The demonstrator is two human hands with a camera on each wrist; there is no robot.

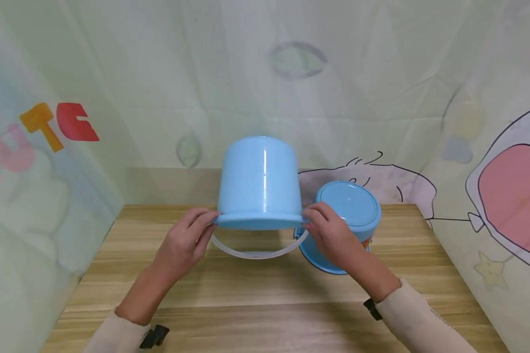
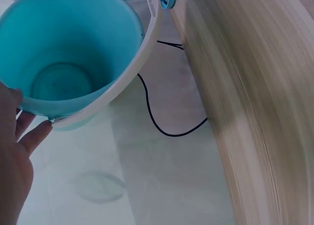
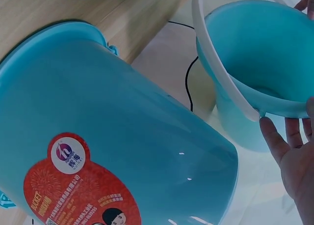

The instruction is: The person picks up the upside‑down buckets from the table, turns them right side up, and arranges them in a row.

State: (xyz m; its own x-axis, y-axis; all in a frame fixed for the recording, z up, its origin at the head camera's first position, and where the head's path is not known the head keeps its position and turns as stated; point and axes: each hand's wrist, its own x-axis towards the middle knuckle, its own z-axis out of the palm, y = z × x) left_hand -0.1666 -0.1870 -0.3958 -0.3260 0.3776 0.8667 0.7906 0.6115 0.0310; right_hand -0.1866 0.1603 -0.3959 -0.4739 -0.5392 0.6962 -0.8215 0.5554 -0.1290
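A light blue bucket [image 1: 260, 176] hangs upside down above the table, its mouth facing down toward me. My left hand [image 1: 187, 235] pinches its rim on the left side, and my right hand [image 1: 328, 230] pinches the rim on the right. Below the rim loops the bucket's white handle [image 1: 256, 255]. In the left wrist view the bucket's inside [image 2: 64, 48] shows nothing in it. A second blue bucket [image 3: 122, 112] with a red label [image 3: 81, 190] stands upside down on the table, right behind my right forearm, partly hidden by it.
The wood-grain table [image 1: 247, 304] lies beneath both buckets. Pale printed curtains [image 1: 159, 73] surround it at the back and sides, with letters on the left and cartoon shapes on the right.
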